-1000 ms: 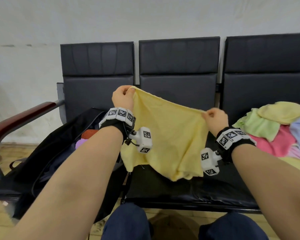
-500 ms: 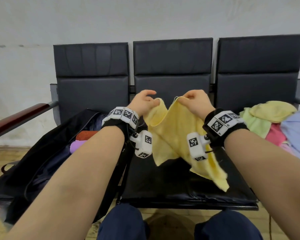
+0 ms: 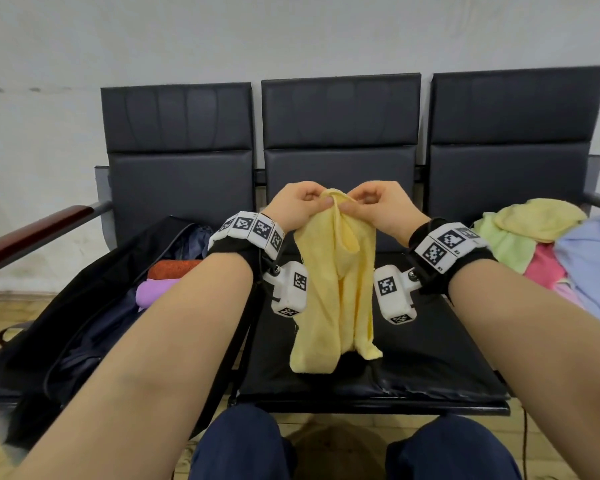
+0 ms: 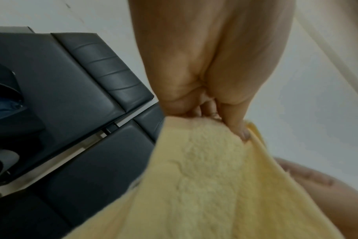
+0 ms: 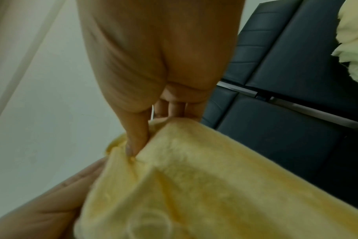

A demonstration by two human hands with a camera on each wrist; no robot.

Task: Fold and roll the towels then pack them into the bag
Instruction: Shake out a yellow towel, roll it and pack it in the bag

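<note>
Towel [image 3: 333, 289], yellow: top corners are pinched together by left hand [image 3: 297, 207] and right hand [image 3: 378, 209], hanging doubled above the bench [image 3: 430, 368]. Step judged: first fold. Next: laying flat, rolling, packing into bag [image 3: 84, 323].

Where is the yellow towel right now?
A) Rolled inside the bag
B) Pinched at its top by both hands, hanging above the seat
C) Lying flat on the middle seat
B: the left hand and right hand pinch the yellow towel at its top, and it hangs down.
</note>
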